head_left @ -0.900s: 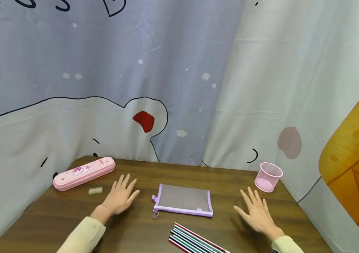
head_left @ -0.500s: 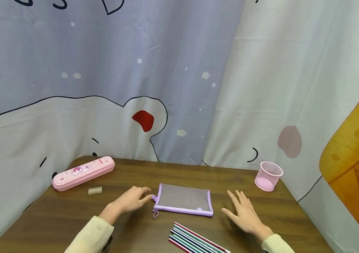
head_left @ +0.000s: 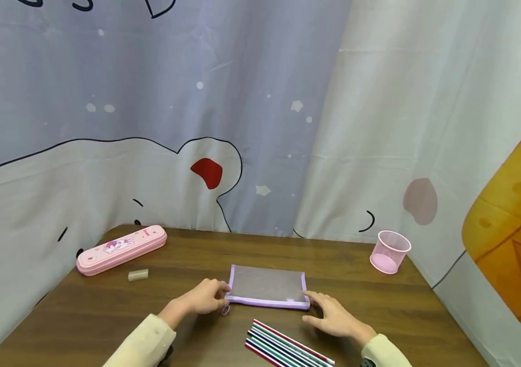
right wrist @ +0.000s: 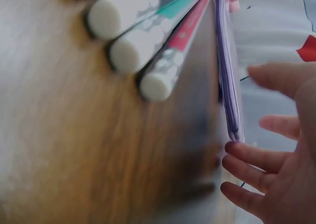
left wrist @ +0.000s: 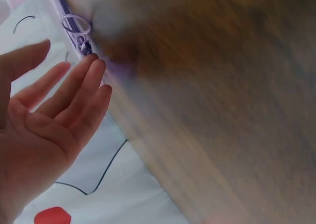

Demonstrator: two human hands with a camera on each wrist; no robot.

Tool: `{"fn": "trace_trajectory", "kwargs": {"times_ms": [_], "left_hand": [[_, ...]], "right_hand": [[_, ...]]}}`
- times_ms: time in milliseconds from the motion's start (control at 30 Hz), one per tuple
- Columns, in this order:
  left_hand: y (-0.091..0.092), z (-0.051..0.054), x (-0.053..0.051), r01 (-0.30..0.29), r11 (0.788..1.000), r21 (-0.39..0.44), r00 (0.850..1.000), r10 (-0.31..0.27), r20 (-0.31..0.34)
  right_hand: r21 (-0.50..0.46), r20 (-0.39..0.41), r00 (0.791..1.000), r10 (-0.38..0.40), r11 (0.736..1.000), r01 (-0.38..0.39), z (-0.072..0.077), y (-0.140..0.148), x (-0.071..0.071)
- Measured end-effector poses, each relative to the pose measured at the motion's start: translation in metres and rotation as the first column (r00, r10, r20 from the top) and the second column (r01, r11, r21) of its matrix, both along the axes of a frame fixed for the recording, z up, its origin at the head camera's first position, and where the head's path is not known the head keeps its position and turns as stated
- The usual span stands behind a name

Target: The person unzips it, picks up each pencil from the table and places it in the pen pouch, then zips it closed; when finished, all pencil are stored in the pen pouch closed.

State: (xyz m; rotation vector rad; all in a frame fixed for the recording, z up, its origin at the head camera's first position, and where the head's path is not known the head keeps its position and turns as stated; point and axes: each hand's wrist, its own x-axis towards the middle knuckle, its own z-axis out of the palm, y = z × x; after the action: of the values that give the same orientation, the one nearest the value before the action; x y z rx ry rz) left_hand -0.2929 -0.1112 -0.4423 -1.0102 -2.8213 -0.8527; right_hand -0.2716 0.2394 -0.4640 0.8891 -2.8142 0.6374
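Observation:
A flat mesh pouch (head_left: 267, 284) with purple edging lies on the table, its zipper edge toward the viewer. At its left end, near the zipper ring (head_left: 226, 309), is my left hand (head_left: 201, 297), fingers loosely bent; in the left wrist view the fingertips of the left hand (left wrist: 59, 110) are beside the zipper end (left wrist: 83, 45), thumb apart. My right hand (head_left: 334, 316) is at the pouch's right end, and in the right wrist view the relaxed fingers of the right hand (right wrist: 276, 159) reach the pouch corner (right wrist: 236, 130). Whether either hand touches it, I cannot tell.
Several striped pencils (head_left: 288, 346) lie in front of the pouch, between the forearms. A pink pencil case (head_left: 123, 250) and a small beige block (head_left: 138, 275) are at the left. A pink mesh cup (head_left: 390, 252) stands at the back right, before a curtain (head_left: 260, 127).
Both hands have moved inward to the pouch's ends, the left one rightward and the right one leftward. The left fingers have bent from a spread pose. The pouch looks almost unmoved.

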Motion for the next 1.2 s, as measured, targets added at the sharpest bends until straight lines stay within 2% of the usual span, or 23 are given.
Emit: {"fn": "trace_trajectory", "kwargs": {"times_ms": [133,267,367,467,567,667,767,833,933,1033,1100,1200], "left_hand": [[0.001,0.005,-0.001,-0.058,0.992,0.113,0.998,0.059,-0.01],[0.005,0.012,-0.004,-0.124,0.966,0.227,0.99,0.135,-0.034],[0.011,0.014,-0.006,-0.202,0.931,0.304,0.975,0.222,-0.031],[0.018,0.014,-0.006,-0.283,0.886,0.368,0.949,0.313,-0.023],[0.022,0.013,-0.005,-0.316,0.85,0.422,0.934,0.356,-0.018],[0.025,0.01,-0.007,-0.32,0.814,0.484,0.936,0.351,0.027],[0.027,0.008,-0.008,-0.305,0.775,0.553,0.946,0.311,0.086],[0.027,0.006,-0.01,-0.291,0.76,0.581,0.953,0.285,0.105],[0.027,0.005,-0.011,-0.28,0.749,0.6,0.957,0.264,0.117],[0.028,0.006,-0.011,-0.278,0.748,0.603,0.958,0.259,0.12],[0.028,0.006,-0.012,-0.268,0.747,0.609,0.96,0.257,0.108],[0.03,0.006,-0.012,-0.268,0.735,0.622,0.96,0.261,0.106]], "right_hand": [[-0.097,-0.095,0.995,-0.01,0.995,0.0,0.005,0.0,-0.004],[-0.251,-0.141,0.985,-0.102,0.966,0.064,0.014,-0.001,-0.009],[-0.349,-0.154,0.974,-0.165,0.932,0.102,0.019,-0.002,-0.012],[-0.396,-0.165,0.966,-0.199,0.91,0.12,0.022,-0.001,-0.013],[-0.421,-0.167,0.961,-0.221,0.897,0.133,0.024,0.0,-0.012],[-0.451,-0.157,0.958,-0.238,0.881,0.145,0.025,0.0,-0.011],[-0.479,-0.147,0.956,-0.252,0.864,0.155,0.025,0.0,-0.011],[-0.505,-0.138,0.958,-0.252,0.85,0.151,0.026,-0.002,-0.011],[-0.549,-0.109,0.962,-0.251,0.822,0.152,0.033,-0.012,-0.008],[-0.588,-0.071,0.967,-0.243,0.793,0.156,0.048,-0.032,-0.002],[-0.602,-0.044,0.973,-0.226,0.783,0.155,0.058,-0.051,0.003],[-0.613,-0.001,0.985,-0.173,0.778,0.137,0.064,-0.082,0.006]]}}
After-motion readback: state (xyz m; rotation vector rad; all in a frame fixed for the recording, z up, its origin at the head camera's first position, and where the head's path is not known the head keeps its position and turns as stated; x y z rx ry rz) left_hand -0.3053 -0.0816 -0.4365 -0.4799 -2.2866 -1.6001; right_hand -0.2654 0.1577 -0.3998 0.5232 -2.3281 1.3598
